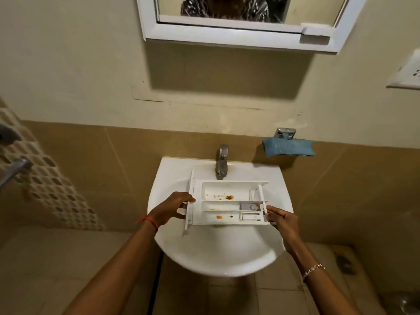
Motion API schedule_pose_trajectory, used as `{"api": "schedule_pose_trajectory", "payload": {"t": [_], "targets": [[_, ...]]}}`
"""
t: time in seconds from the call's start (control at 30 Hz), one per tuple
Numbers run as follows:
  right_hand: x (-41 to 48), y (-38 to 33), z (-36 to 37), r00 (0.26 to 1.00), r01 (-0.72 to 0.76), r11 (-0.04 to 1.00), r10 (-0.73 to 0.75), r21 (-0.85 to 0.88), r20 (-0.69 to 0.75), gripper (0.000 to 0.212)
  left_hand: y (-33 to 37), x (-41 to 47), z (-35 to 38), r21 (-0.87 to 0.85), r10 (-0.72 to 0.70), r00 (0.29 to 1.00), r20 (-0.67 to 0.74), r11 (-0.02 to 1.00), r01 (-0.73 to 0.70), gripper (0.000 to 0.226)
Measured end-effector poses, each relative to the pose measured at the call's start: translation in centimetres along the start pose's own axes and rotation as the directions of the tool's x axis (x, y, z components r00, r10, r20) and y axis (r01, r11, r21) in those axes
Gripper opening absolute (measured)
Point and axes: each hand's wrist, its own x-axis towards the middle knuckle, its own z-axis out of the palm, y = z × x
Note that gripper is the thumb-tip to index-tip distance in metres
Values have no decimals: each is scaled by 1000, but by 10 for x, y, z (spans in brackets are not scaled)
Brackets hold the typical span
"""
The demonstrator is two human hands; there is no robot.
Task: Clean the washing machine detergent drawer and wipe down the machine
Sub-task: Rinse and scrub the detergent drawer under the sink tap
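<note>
A white plastic detergent drawer [227, 203] is held level over the white wash basin [218, 253], just below the tap. Brown residue spots lie in its back and front compartments, and a grey siphon cap sits in the middle one. My left hand [175, 206] grips the drawer's front panel at its left end, thumb below and fingers over the top. My right hand [283, 220] pinches the drawer's right end. The washing machine is not in view.
A steel tap [222, 161] stands at the basin's back. A blue cloth [288, 147] lies on a wall holder at the right. A mirror cabinet [245, 21] hangs above, a socket plate [409, 71] at far right. Tiled wall and metal fittings are at left.
</note>
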Motion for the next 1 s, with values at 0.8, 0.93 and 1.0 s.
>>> {"api": "schedule_pose_trajectory", "payload": {"t": [0.8,0.93,1.0], "targets": [[72,38,6,977,-142,969,170,-204,127,32,-14,51,32,-127,-87,991,-98,989,74,20],[76,41,6,971,-144,945,192,-292,143,33,-11,50,38,-128,-95,988,-124,989,79,19],[77,41,6,971,-147,941,196,-304,138,30,-10,50,40,-130,-106,984,-140,988,88,20]]}}
